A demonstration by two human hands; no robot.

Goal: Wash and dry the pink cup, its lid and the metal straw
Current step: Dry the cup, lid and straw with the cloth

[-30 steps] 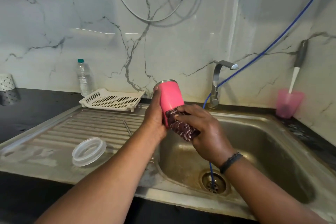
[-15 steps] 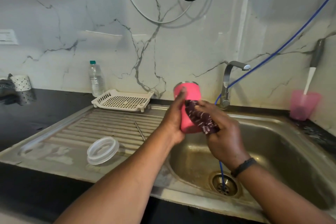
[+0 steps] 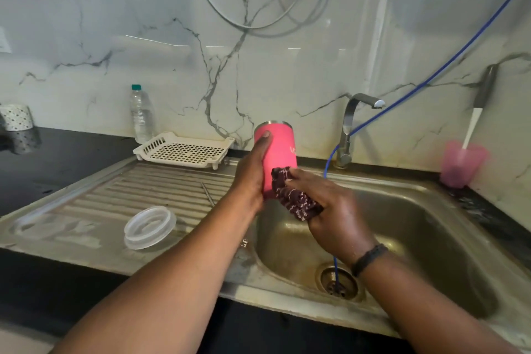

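My left hand [image 3: 253, 172] grips the pink cup [image 3: 280, 146] upright over the left edge of the sink basin [image 3: 416, 218], fingers wrapped around its left side. Against the cup's lower right side, my right hand [image 3: 330, 210] holds a dark maroon patterned cloth [image 3: 296, 198]. The cup's metal rim shows at the top. Off to the left, the clear lid [image 3: 150, 227] lies on the ribbed drainboard [image 3: 138, 195]. A thin metal straw [image 3: 207, 194] lies on the drainboard near my left wrist.
A white slotted rack [image 3: 184, 149] and a water bottle [image 3: 141, 115] stand behind the drainboard. The tap [image 3: 353, 126] rises behind the basin, with a blue hose [image 3: 431, 75] running down into the drain [image 3: 339, 282]. A translucent pink tumbler holding a brush [image 3: 462, 164] sits at the right.
The cloth in my right hand has slid down from the cup's middle to its lower part. The cup stands more upright in my left hand.
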